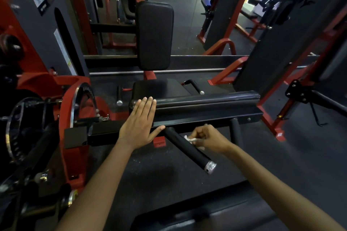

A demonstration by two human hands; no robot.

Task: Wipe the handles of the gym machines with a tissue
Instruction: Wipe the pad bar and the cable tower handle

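A white tissue (191, 139) is pinched in the curled fingers of the right hand (208, 139) and pressed against the black foam handle (185, 148), mostly hidden by the hand. The left hand (139, 124) is laid flat, fingers straight, on the black crossbar (206, 115) and roller pad (206, 99). A second handle (237, 133) is partly hidden behind the right wrist.

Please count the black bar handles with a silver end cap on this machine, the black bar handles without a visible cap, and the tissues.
Black bar handles with silver end cap: 3
Black bar handle, cap not visible: 1
White crumpled tissue: 1
Total: 5
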